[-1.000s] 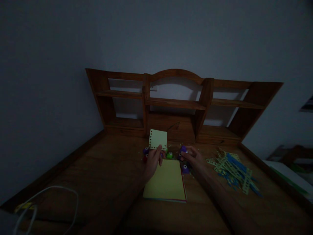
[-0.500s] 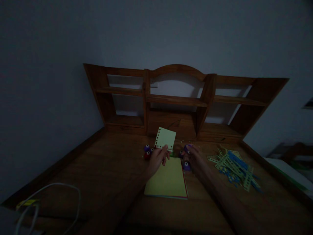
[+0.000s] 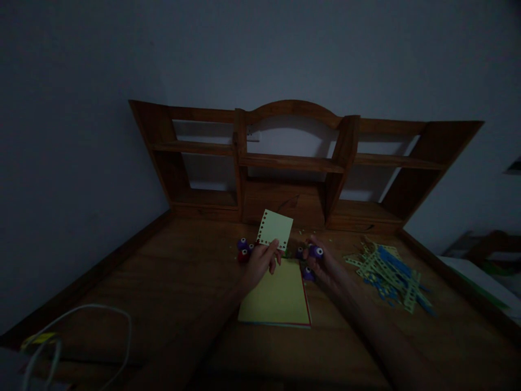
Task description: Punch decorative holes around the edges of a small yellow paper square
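Observation:
My left hand pinches a pale yellow-green paper square by its lower edge. Shaped holes run along the paper's left and bottom edges. In my right hand is a purple craft punch, its round light-and-dark end facing me. Another purple punch stands on the desk just under that hand, and a dark one is to its left. Beside my left hand stand a red punch and a purple-blue punch. A stack of coloured paper, yellow on top, lies below both hands.
At the right lies a heap of punched yellow-green and blue paper strips. A wooden shelf unit stands along the back of the desk. Small paper bits lie near the shelf's foot. A white cable curls at the lower left.
The purple punch in my right hand has been turned, so its round end now faces me. My left hand still holds the paper. The view has shifted slightly.

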A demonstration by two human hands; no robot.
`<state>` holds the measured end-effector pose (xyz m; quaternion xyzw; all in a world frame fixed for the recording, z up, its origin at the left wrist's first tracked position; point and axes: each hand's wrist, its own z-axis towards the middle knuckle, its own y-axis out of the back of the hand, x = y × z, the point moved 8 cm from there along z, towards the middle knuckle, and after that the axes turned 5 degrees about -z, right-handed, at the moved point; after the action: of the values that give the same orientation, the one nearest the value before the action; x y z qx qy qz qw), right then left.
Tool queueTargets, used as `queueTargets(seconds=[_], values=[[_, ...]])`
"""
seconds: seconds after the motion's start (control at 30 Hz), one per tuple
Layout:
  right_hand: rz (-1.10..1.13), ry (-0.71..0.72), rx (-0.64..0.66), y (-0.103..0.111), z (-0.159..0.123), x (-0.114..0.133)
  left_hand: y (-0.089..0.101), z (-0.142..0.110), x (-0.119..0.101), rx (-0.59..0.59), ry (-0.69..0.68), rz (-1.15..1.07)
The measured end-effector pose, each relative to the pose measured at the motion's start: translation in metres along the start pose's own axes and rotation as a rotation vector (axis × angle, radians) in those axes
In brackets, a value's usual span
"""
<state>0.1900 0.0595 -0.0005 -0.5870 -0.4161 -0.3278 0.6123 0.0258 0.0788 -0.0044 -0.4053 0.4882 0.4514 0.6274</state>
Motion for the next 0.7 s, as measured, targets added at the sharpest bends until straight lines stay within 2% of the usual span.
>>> queueTargets(seconds=[0.27,0.47,0.7], values=[[-0.195,0.054,0.019,0.003,-0.002,0.003,-0.001,0.0,0.005,0.026,0.021,0.035],[-0.195,0.07,-0.058,0.01,0.005,0.003,-0.002,0.001,0.005,0.034,0.02,-0.004],[-0.243,0.144,-0.03,0.001,0.0,0.01,-0.003,0.0,0.001,0.037,0.024,-0.029]])
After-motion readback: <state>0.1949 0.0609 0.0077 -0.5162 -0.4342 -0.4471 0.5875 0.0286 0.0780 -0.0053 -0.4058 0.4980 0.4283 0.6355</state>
